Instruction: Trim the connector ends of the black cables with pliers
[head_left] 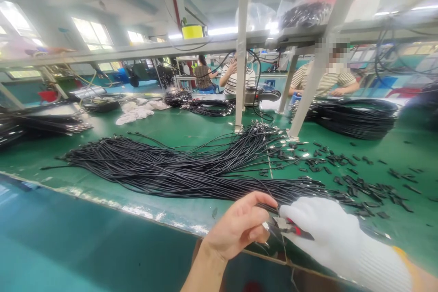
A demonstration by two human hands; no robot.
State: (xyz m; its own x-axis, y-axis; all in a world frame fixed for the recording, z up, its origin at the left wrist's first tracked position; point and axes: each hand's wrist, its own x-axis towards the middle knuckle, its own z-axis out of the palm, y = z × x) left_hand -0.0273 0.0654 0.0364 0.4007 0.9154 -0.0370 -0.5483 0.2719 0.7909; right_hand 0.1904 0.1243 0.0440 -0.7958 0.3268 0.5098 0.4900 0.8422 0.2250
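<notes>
My right hand (325, 228), in a white knitted glove, is closed round a pair of pliers (299, 232) with red and black handles. Their jaws point left, toward my other hand. Bare and curled, my left hand (239, 223) pinches a thin black cable (273, 228) close to the jaws; a silvery end shows by the fingertips. Just behind both hands, a large bundle of black cables (153, 169) lies along the green tabletop (198, 212). The jaws' exact contact with the cable is too blurred to tell.
Small black pieces (362, 187) are scattered at the right. Coiled black cables (356, 116) lie behind them. White shelf posts (241, 54) rise from the table. White gloves (137, 110) lie at the back left. A person in a striped shirt (323, 77) sits opposite.
</notes>
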